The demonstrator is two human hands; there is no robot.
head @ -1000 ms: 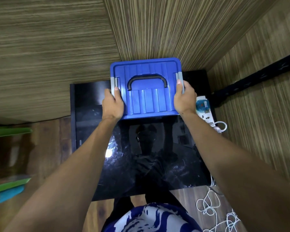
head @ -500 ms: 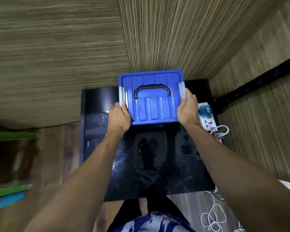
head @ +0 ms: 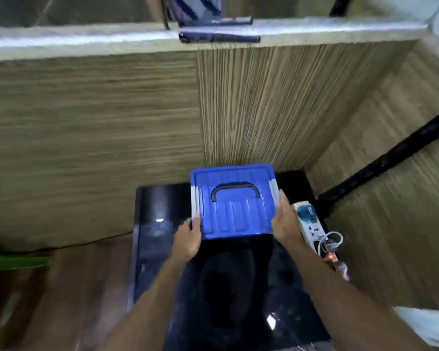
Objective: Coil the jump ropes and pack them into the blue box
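Note:
The blue box [head: 235,216] stands on the glossy black table [head: 238,287], pushed toward the corner of the wooden walls. Its lid is on, with a black handle [head: 235,190] lying flat and a grey latch on each side. My left hand [head: 188,236] is at the box's near left corner, its fingertips touching the lower end of the left latch. My right hand [head: 285,221] lies flat against the right side, fingers straight along the right latch. No jump rope is in view. The picture is motion-blurred.
A white power strip [head: 311,224] with a blue plug and a looped white cable lies on the table's right edge, just beside my right hand. Wood-grain panels close in behind and to the right. Wooden floor lies to the left, with a green object at the far left edge.
The view has tilted upward, showing a ledge above the wall. My left hand has slipped back from the box's left side to its near corner. The box stays closed on the table.

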